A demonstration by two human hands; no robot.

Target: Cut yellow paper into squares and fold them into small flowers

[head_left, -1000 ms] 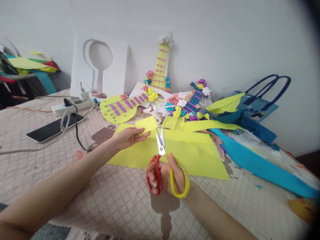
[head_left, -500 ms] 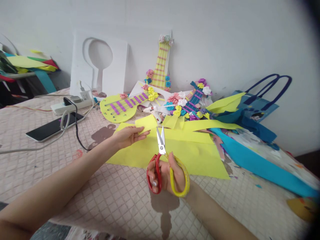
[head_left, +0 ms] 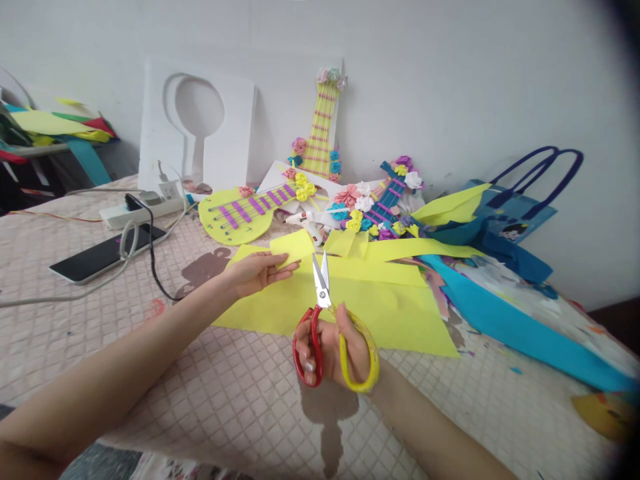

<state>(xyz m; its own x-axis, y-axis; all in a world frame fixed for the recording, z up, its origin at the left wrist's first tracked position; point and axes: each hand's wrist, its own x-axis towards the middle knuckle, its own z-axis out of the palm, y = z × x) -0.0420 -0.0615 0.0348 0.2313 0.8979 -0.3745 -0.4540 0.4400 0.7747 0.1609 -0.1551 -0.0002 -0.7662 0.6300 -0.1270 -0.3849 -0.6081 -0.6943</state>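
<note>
Right hand point(head_left: 333, 353), near middle: fingers curled round the handles of the scissors point(head_left: 323, 295) (one loop red, the other yellow), blades parted and pointing far. Left hand point(head_left: 253, 273), left of the blades: thumb and fingers pinching a small yellow piece point(head_left: 291, 245) at the far left part of the large yellow sheet point(head_left: 360, 310). Blade tips just right of the piece; contact, cannot tell. Glue gun point(head_left: 309, 225) just beyond. Farther left, black flat device point(head_left: 103, 255) beside the power strip point(head_left: 135, 215).

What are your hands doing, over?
Right hand: holding scissors, blades apart. Left hand: holding small yellow piece. Large yellow sheet below. Glue gun just beyond.
</note>
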